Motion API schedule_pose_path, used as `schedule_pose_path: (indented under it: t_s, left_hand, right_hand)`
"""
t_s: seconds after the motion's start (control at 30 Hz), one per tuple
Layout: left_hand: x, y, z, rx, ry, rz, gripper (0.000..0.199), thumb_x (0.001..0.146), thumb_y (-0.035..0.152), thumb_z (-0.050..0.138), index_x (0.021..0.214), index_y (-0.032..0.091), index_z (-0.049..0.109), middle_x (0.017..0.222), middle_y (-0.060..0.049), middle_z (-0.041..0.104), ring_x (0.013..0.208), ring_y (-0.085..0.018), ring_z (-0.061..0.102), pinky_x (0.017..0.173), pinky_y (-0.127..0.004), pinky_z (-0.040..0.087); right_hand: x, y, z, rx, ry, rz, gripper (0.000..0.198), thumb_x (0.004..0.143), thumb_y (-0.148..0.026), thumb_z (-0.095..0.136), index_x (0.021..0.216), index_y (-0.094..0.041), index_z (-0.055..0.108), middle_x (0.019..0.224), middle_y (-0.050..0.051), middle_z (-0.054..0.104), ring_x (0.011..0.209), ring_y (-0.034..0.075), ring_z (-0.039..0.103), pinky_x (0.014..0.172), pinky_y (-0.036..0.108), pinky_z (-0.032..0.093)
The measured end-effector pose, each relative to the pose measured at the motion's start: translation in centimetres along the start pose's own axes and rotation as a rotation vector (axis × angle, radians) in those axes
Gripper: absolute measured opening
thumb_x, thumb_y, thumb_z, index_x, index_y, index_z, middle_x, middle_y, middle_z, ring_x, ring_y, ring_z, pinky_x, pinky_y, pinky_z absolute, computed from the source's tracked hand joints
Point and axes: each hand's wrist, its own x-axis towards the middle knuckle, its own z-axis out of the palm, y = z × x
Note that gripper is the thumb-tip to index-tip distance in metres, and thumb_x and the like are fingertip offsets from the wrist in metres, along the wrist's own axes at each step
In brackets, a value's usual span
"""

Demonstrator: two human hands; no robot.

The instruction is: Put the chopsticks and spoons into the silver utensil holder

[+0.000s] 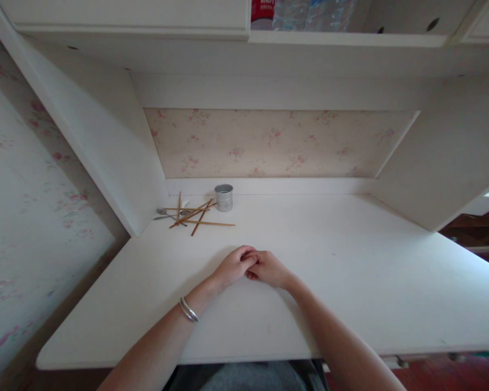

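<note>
My left hand point(231, 267) and my right hand point(272, 268) rest clasped together on the white desk, with their fingers curled into each other. Neither shows any object in it. Beyond them, to the left, several wooden chopsticks point(204, 222) lie crossed in a loose pile. Metal spoons point(162, 210) lie among the chopsticks, partly covered by them. A grey metal utensil holder point(224, 199) with small holes near its base stands upright just right of the pile, apart from both hands.
The white desk point(350, 282) has side panels left point(106, 136) and right point(440, 146). A shelf point(293, 57) overhangs its back, holding clear plastic bottles point(309, 16) and a red-labelled item point(262, 13). The desk's front edge is close to my body.
</note>
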Motion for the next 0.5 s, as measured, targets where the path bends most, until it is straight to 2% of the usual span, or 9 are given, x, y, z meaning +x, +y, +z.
schedule_pose_path:
  t_s: [0.17, 0.5]
  left_hand:
    - [-0.05, 0.11, -0.01, -0.014, 0.015, -0.004, 0.028, 0.079, 0.031, 0.061, 0.103, 0.015, 0.063, 0.093, -0.007, 0.067, 0.091, -0.018, 0.061, 0.084, -0.032, 0.048]
    - [-0.02, -0.15, 0.01, 0.012, 0.003, -0.004, 0.03, 0.08, 0.033, 0.059, 0.105, 0.015, 0.062, 0.095, -0.007, 0.066, 0.089, -0.018, 0.06, 0.08, -0.031, 0.048]
  right_hand:
    - [-0.05, -0.06, -0.04, 0.028, -0.003, 0.002, 0.012, 0.069, -0.017, 0.047, 0.064, -0.018, 0.058, 0.055, -0.002, 0.056, 0.052, 0.01, 0.05, 0.05, 0.02, 0.036]
    - [-0.02, 0.23, 0.02, 0.044, -0.01, -0.016, 0.011, 0.069, -0.016, 0.047, 0.064, -0.018, 0.057, 0.056, -0.002, 0.056, 0.052, 0.01, 0.049, 0.049, 0.019, 0.036]
